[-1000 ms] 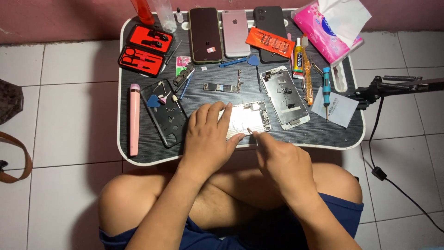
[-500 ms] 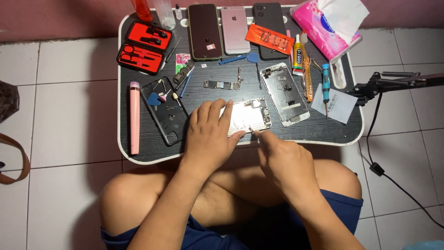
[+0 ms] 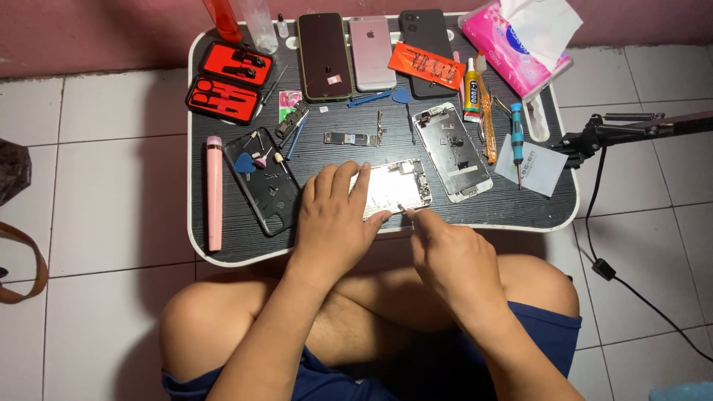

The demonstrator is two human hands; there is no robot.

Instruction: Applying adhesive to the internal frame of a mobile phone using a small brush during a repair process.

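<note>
On a small black lap table, my left hand lies flat with its fingers over an opened phone chassis that glints under a light. My right hand is beside it at the near edge, pinching a thin metal tool whose tip touches the chassis's lower right part. Part of the chassis is hidden under my left fingers.
A second opened phone body lies to the right, a black back cover and pink pen-like tool to the left. Three phones, a red tool kit, a glue tube, a screwdriver and a pink tissue pack line the back. A black stand arm reaches in from the right.
Both hands stay on the chassis with barely any shift; the right hand's tool tip holds at the same spot. The view itself moved slightly.
</note>
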